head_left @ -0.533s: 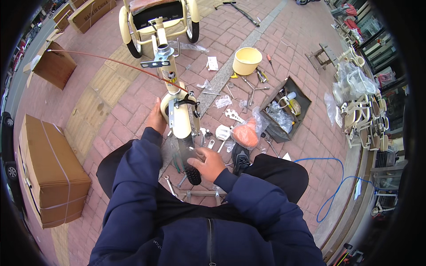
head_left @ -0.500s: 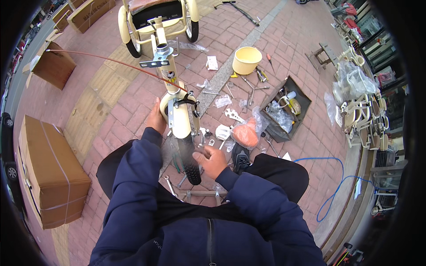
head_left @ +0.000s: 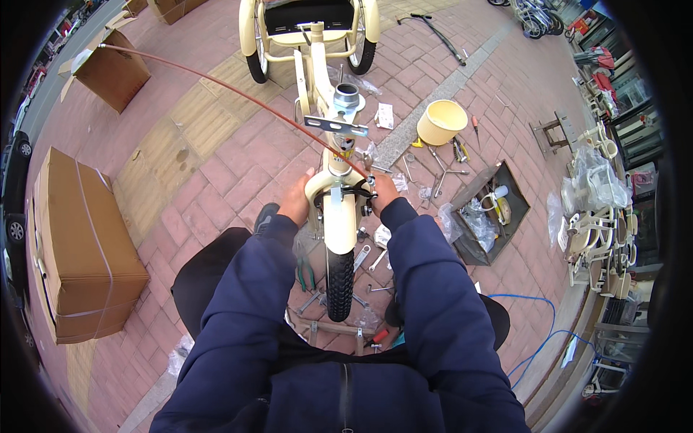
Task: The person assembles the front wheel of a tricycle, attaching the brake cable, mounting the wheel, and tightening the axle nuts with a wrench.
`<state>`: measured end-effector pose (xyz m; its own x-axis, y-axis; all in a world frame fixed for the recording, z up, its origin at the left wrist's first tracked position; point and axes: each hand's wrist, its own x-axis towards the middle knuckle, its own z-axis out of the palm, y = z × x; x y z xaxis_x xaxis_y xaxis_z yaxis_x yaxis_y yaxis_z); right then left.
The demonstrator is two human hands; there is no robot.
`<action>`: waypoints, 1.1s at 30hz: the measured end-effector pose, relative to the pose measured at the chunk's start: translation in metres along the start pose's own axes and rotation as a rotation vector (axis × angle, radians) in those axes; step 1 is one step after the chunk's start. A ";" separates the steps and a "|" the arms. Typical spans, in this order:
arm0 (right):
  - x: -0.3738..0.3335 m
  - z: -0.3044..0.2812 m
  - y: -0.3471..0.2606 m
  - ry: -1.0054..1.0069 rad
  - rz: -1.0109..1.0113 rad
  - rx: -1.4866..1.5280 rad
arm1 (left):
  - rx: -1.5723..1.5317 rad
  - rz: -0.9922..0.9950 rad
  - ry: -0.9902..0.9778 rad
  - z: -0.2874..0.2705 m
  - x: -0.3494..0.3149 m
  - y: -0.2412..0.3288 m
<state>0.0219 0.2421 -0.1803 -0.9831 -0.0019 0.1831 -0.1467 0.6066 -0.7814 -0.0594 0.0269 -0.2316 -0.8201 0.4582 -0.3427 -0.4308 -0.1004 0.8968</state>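
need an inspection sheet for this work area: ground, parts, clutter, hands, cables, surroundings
Surface: pink brick paving with a yellowish strip.
Job's things: cream trike, front tyre toward the person, mudguard over it.
Clutter: pliers left of the tyre, spanner right of it; bucket and filled toolbox farther right.
Hands: left hand and right hand at either side of the fork; grips partly hidden.
Cables: red-brown cable runs from the fork area to upper left; blue cord at right.
Surroundings: cartons and parked cars left; stool right.
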 end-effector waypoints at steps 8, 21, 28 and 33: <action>-0.015 0.006 -0.008 0.450 0.338 0.345 | -0.010 -0.133 -0.048 0.019 -0.020 0.038; -0.132 -0.111 -0.131 -0.124 0.537 -0.074 | -0.082 0.089 0.204 0.064 -0.049 0.011; -0.178 0.022 -0.127 -0.718 0.246 -0.430 | -0.059 -0.022 0.052 0.051 -0.045 0.007; -0.168 0.077 -0.093 -0.503 0.383 -0.456 | -0.135 -0.008 -0.040 0.051 -0.047 0.004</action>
<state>0.1919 0.1249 -0.1840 -0.9035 -0.0205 -0.4281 0.1657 0.9045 -0.3929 -0.0040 0.0501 -0.1975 -0.8017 0.4945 -0.3359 -0.4864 -0.2129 0.8474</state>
